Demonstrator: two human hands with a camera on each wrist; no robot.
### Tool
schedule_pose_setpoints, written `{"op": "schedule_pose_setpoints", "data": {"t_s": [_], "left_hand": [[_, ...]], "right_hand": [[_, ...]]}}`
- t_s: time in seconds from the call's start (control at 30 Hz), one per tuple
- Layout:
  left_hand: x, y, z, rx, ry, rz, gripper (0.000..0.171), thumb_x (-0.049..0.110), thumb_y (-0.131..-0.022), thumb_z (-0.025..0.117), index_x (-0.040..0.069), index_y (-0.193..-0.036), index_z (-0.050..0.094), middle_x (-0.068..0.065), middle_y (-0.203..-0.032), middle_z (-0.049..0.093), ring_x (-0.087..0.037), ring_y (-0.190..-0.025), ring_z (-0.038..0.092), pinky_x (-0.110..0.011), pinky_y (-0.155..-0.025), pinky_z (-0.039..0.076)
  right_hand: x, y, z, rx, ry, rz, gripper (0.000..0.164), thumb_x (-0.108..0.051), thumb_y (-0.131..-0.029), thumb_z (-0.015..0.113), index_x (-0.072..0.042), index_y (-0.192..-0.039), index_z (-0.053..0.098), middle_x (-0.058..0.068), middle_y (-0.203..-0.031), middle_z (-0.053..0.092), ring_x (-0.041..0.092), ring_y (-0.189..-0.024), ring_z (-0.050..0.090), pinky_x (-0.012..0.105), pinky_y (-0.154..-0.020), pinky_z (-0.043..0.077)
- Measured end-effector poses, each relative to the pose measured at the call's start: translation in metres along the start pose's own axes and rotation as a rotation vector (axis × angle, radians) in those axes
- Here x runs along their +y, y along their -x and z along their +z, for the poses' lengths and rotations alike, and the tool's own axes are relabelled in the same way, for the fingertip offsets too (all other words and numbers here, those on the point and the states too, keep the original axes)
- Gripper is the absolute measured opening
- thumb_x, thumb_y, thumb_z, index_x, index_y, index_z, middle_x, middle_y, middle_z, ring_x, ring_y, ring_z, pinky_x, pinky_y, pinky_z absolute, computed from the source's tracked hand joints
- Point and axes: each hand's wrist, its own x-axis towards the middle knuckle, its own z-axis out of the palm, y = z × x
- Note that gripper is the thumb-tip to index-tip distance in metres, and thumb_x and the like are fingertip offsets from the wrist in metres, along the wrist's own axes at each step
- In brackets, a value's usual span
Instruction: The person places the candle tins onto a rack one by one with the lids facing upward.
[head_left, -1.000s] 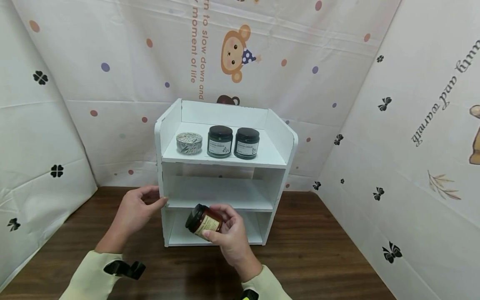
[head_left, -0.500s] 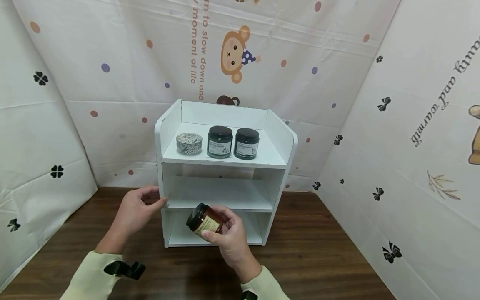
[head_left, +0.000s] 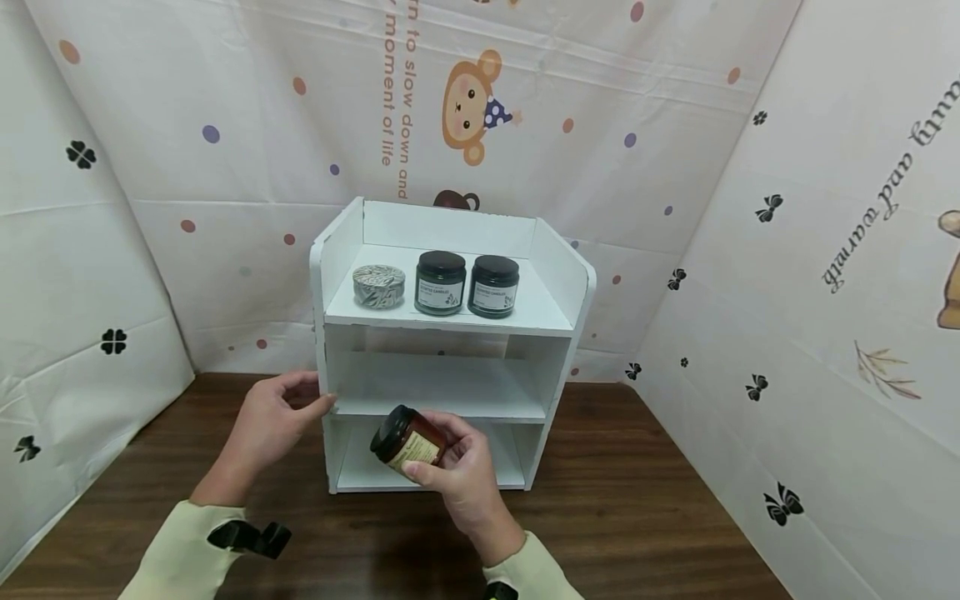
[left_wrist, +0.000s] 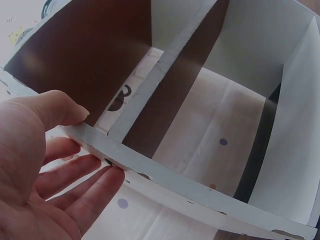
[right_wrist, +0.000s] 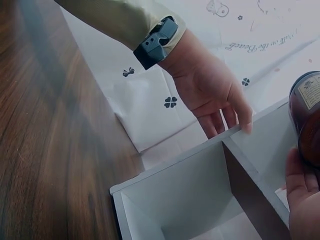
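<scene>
My right hand (head_left: 468,475) grips an amber glass candle jar (head_left: 408,437) with a black lid and a cream label. The jar is tilted, its lid toward the upper left, in front of the lower part of a white three-tier shelf (head_left: 442,415). With thumb and fingers on either side, my left hand (head_left: 270,421) holds the shelf's left side panel; the left wrist view shows the thumb (left_wrist: 67,110) on the front edge and the fingers along the outer face. On the top tier stand two dark green candle jars (head_left: 440,293) (head_left: 493,296) and a round marbled tin (head_left: 378,290).
The shelf stands on a dark wooden table (head_left: 615,517). Printed white cloth (head_left: 247,150) hangs behind it and along both sides. A black strap device (head_left: 251,537) is on the left wrist.
Almost nothing differs: the amber candle jar stays tilted in my right hand, with only a tiny shift. My left hand keeps its place on the shelf's side.
</scene>
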Motion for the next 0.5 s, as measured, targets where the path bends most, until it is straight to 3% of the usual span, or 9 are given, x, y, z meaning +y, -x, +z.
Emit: {"op": "schedule_pose_setpoints", "data": {"t_s": [0.13,0.37,0.5], "left_hand": [[-0.0004,-0.0005,-0.0001,0.000,0.001,0.003,0.045,0.034,-0.095,0.074,0.005,-0.129,0.068,-0.018,-0.121,0.072,-0.031,-0.107,0.069,-0.045,-0.086,0.060],[-0.0002,0.0001,-0.0003,-0.004,0.007,-0.007,0.047,0.037,-0.095,0.074,0.006,-0.130,0.068,-0.019,-0.123,0.072,-0.031,-0.108,0.069,-0.045,-0.087,0.060],[0.0003,0.0011,-0.0003,-0.006,0.012,-0.023,0.050,0.039,-0.094,0.074,0.006,-0.131,0.068,-0.019,-0.124,0.071,-0.030,-0.108,0.068,-0.043,-0.086,0.060]], "right_hand": [[-0.0008,0.0000,-0.0007,-0.002,-0.003,-0.009,0.067,-0.007,-0.076,0.086,0.018,-0.128,0.053,-0.001,-0.114,0.072,0.009,-0.100,0.066,0.023,-0.083,0.057],[-0.0024,0.0013,-0.0006,0.003,-0.023,-0.014,0.054,-0.006,-0.076,0.086,0.000,-0.124,0.062,-0.001,-0.114,0.072,0.009,-0.101,0.067,0.023,-0.083,0.057],[-0.0023,0.0015,-0.0010,0.009,-0.033,-0.014,0.053,-0.006,-0.076,0.086,-0.004,-0.123,0.062,-0.001,-0.114,0.073,0.010,-0.102,0.067,0.023,-0.083,0.057]]}}
